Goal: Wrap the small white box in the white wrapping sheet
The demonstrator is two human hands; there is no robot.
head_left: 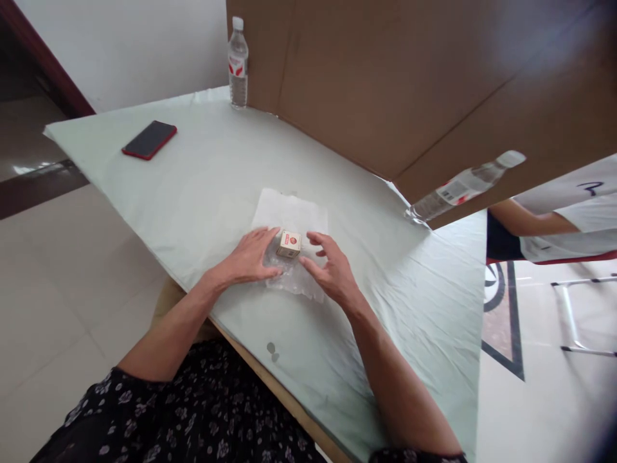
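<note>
A small cream box (289,244) with a red label sits on a sheet of clear bubble wrap (294,280), which overlaps a white paper sheet (284,206) on the table. To the box's left, my left hand (250,255) has its thumb and fingers apart, with the thumb over the bubble wrap. On the other side, my right hand (332,265) is also spread, its thumb tip very near the box's lower right corner. Neither hand is closed around the box; whether the right thumb touches it I cannot tell.
A pale green cloth covers the table (193,193). A dark phone (150,139) with a red edge lies at the far left. Brown cardboard panels (337,77) stand along the back, with one water bottle (238,64) at each end. Another person's arm (530,218) shows at right.
</note>
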